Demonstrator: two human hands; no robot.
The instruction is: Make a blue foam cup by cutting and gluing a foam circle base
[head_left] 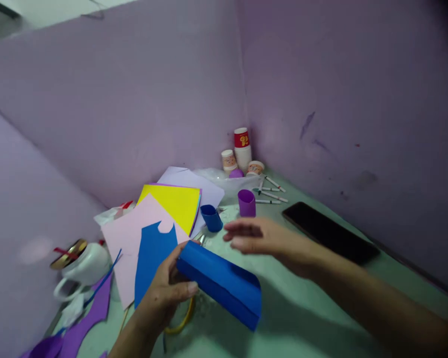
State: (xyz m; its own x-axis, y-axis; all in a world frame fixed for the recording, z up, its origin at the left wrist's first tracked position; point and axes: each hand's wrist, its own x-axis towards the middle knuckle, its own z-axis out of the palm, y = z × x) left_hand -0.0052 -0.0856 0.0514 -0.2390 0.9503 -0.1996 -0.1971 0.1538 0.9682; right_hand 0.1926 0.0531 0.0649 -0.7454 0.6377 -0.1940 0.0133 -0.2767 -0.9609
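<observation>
My left hand [168,286] grips a rolled blue paper tube [224,283] by its left end, thumb on the near side. The tube slants down to the right above the table. To its upper right, my right hand [257,236] hovers with fingers stretched out and nothing in it. A short blue paper ring [211,219] and a purple paper ring [247,204] stand just beyond that hand. Part of a yellow ring-shaped thing [184,320] shows below the tube, and metal scissor-like tips [202,239] peek out behind it.
Paper sheets lie on the left: pink [125,238], yellow [171,201] and cut blue [149,258]. A white mug [85,263] and purple scraps [85,318] are at far left. Paper cups [242,154] and markers [272,195] fill the corner; a dark phone [328,231] lies right.
</observation>
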